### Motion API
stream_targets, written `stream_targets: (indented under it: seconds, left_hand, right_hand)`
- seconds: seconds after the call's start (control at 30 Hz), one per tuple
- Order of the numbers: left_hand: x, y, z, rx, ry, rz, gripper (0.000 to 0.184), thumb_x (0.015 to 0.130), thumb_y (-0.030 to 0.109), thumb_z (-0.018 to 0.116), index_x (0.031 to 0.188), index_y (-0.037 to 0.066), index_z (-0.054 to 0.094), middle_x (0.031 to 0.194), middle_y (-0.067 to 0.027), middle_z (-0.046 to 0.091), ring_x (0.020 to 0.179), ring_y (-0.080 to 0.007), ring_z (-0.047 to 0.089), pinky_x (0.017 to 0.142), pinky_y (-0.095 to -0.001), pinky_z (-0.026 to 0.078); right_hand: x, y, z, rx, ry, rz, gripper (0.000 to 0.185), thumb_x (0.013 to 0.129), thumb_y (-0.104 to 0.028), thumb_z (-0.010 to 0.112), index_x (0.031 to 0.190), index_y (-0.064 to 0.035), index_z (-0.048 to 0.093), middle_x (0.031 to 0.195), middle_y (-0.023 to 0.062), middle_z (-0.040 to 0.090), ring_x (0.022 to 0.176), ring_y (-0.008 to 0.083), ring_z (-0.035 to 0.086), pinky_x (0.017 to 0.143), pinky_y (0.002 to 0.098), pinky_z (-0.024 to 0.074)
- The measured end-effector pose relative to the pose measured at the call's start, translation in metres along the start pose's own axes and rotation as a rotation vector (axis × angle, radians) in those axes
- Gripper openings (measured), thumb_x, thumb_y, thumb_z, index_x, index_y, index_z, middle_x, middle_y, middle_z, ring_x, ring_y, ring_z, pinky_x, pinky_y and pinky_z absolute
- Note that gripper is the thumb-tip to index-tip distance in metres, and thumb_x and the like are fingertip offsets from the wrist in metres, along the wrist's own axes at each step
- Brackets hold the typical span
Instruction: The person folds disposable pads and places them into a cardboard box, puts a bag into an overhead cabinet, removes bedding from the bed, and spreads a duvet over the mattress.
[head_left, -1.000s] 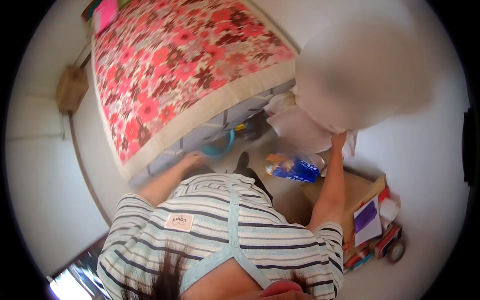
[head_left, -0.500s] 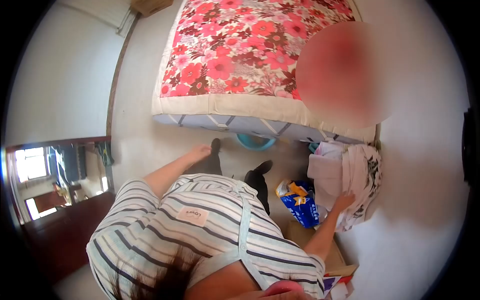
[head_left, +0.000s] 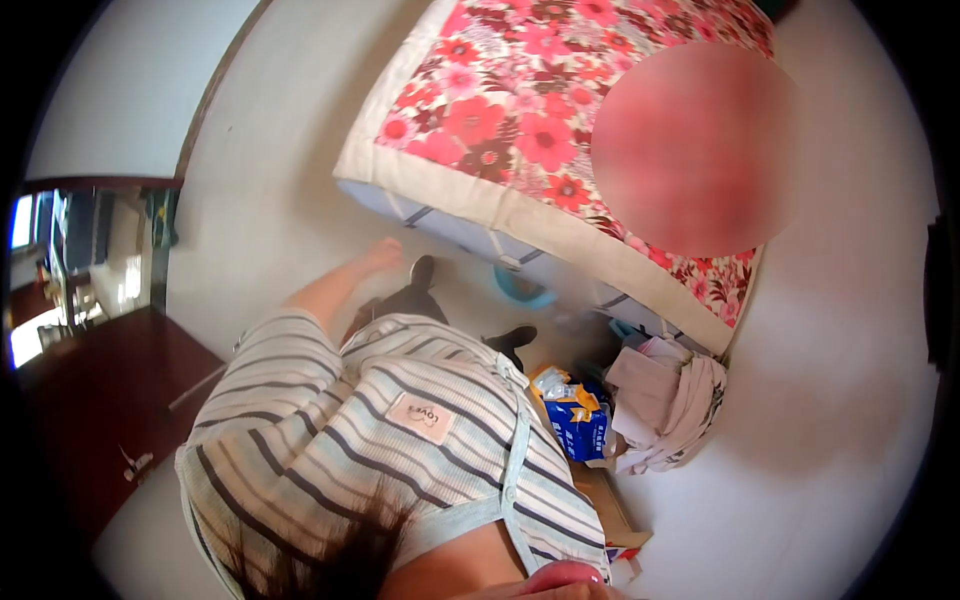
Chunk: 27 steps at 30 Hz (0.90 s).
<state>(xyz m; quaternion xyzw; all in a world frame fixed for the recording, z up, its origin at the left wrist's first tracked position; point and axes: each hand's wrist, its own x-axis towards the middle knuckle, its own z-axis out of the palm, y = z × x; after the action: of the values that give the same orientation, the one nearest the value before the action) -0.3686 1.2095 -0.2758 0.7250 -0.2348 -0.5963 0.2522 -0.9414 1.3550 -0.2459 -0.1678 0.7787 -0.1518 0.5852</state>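
Note:
My left hand [head_left: 381, 255] hangs in the air beyond the striped shirt, beside a dark shoe [head_left: 423, 271] and near the bed's lower edge. Its fingers look loosely stretched, and nothing shows in them. I cannot see my right hand in the current view; that arm is out of sight past the shirt's right side. On that side a heap of pale pink cloth [head_left: 665, 405] with a dark pattern lies bundled. A blue and yellow plastic package [head_left: 578, 420] stands right beside the cloth.
The bed [head_left: 490, 110] has a red floral cover with a cream border. A turquoise basin [head_left: 522, 288] sits partly under its edge. Below the package is an open cardboard box [head_left: 612, 510]. Dark red furniture [head_left: 120, 400] with a mirror [head_left: 90, 260] stands at left.
The view has turned and shifted, so the bed now slants. My right hand was on the pink cloth and has left it, going out of sight. My left hand remains free beside my body.

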Motion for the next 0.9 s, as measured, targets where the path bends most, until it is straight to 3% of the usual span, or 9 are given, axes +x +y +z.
stream_targets:
  seconds: [0.13,0.37,0.43,0.5,0.53,0.57,0.6,0.77,0.9]
  left_hand:
    - [0.018,-0.064,-0.148,-0.154,0.175,-0.134,0.023,0.078,0.013,0.048,0.099,0.006,0.047,0.078,-0.0073,0.055,0.065,-0.0169,0.054,0.056,-0.0294,0.046]
    - [-0.093,-0.062,-0.188,-0.386,0.681,-0.161,0.017,0.078,0.012,0.050,0.094,0.009,0.053,0.076,-0.0049,0.057,0.066,-0.0133,0.054,0.055,-0.0275,0.045]
    - [-0.115,-0.110,-0.182,-0.436,0.561,0.157,0.023,0.076,0.013,0.054,0.097,0.004,0.051,0.082,-0.0034,0.056,0.074,-0.0137,0.054,0.066,-0.0305,0.045]
    - [-0.137,-0.170,-0.176,-0.140,0.367,-0.017,0.028,0.071,0.015,0.057,0.098,0.011,0.052,0.081,-0.0006,0.054,0.076,-0.0108,0.051,0.064,-0.0260,0.044]
    - [-0.158,-0.179,-0.166,-0.325,0.275,-0.059,0.022,0.074,0.018,0.056,0.093,0.007,0.056,0.079,-0.0027,0.057,0.077,-0.0135,0.053,0.066,-0.0295,0.042]
    - [-0.188,-0.143,-0.137,-0.357,0.518,-0.193,0.016,0.075,0.020,0.055,0.085,0.007,0.057,0.075,-0.0030,0.057,0.070,-0.0128,0.051,0.064,-0.0280,0.042]
    - [-0.197,-0.177,-0.131,-0.136,0.498,-0.093,0.017,0.075,0.021,0.055,0.085,0.007,0.056,0.073,-0.0019,0.055,0.067,-0.0130,0.051,0.062,-0.0267,0.041]
    - [-0.210,-0.197,-0.160,-0.126,0.329,-0.382,0.018,0.075,0.021,0.054,0.087,0.007,0.055,0.073,-0.0015,0.054,0.067,-0.0131,0.051,0.062,-0.0260,0.041]
    - [-0.149,-0.153,-0.260,-0.227,0.316,-0.378,0.018,0.075,0.021,0.054,0.087,0.007,0.055,0.073,-0.0012,0.054,0.067,-0.0132,0.051,0.062,-0.0255,0.042]
  right_hand:
    - [-0.020,-0.049,0.037,-0.057,0.002,-0.092,0.029,0.076,-0.013,0.053,0.103,-0.0027,0.048,0.082,0.0070,0.053,0.066,0.0175,0.053,0.055,0.0276,0.0447]
    - [0.028,-0.169,0.100,-0.090,-0.035,-0.237,0.031,0.078,-0.015,0.053,0.106,-0.0033,0.044,0.090,0.0073,0.052,0.071,0.0166,0.054,0.056,0.0273,0.0459]
    - [0.097,-0.183,0.128,-0.083,-0.119,-0.193,0.028,0.078,-0.013,0.052,0.104,-0.0049,0.045,0.086,0.0088,0.053,0.064,0.0168,0.055,0.050,0.0281,0.0455]
    - [0.179,-0.194,0.142,-0.209,-0.437,-0.184,0.032,0.077,-0.011,0.050,0.108,-0.0074,0.045,0.082,0.0080,0.054,0.061,0.0172,0.055,0.050,0.0284,0.0460]
    - [0.226,-0.189,0.153,-0.316,-0.615,-0.227,0.030,0.077,-0.012,0.049,0.106,-0.0065,0.046,0.079,0.0080,0.053,0.060,0.0163,0.055,0.049,0.0282,0.0458]
    - [0.191,-0.222,0.194,-0.255,-0.410,-0.189,0.031,0.077,-0.012,0.049,0.107,-0.0053,0.046,0.079,0.0080,0.054,0.061,0.0158,0.055,0.050,0.0277,0.0457]
    - [0.140,-0.263,0.242,-0.182,-0.204,-0.159,0.031,0.077,-0.013,0.048,0.107,-0.0041,0.046,0.080,0.0080,0.054,0.062,0.0153,0.055,0.051,0.0273,0.0455]
    - [0.040,-0.327,0.377,-0.087,-0.434,-0.527,0.032,0.080,-0.014,0.047,0.110,-0.0035,0.045,0.084,0.0083,0.056,0.068,0.0162,0.055,0.054,0.0259,0.0445]
    - [0.039,-0.283,0.430,-0.492,-0.523,-0.578,0.030,0.081,-0.014,0.045,0.109,-0.0037,0.046,0.087,0.0089,0.055,0.073,0.0161,0.056,0.058,0.0264,0.0464]
